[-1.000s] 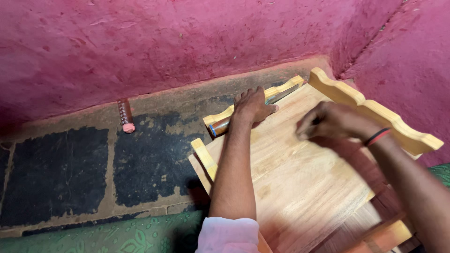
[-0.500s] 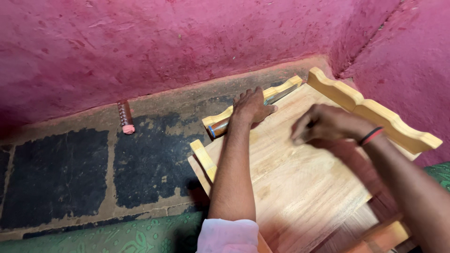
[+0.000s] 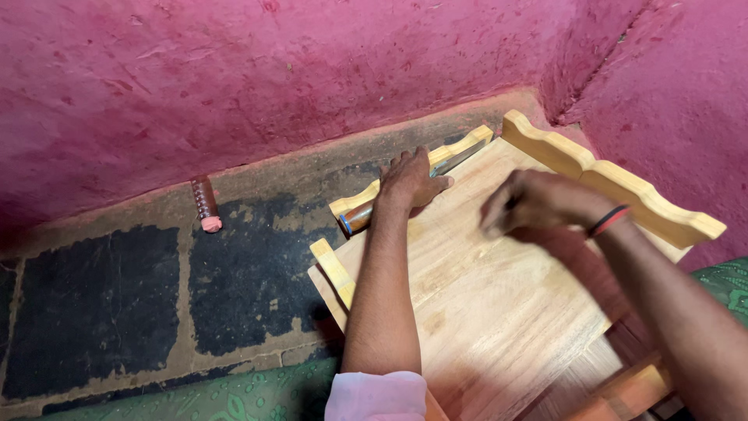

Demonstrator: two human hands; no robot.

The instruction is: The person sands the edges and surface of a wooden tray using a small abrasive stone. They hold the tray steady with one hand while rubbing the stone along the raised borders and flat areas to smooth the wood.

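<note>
On the far left edge of the pale wooden board [image 3: 483, 296], the left hand [image 3: 413, 178] lay over a chisel [image 3: 366, 214], grip closed loosely on its handle. To the right, the right hand [image 3: 530, 204] was blurred above the board; its grip could not be told.

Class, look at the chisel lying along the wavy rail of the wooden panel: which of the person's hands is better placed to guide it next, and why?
Probably the left hand: it already rests on the chisel at the wavy rail. The right hand is blurred above the wooden panel, away from the tool.
</note>
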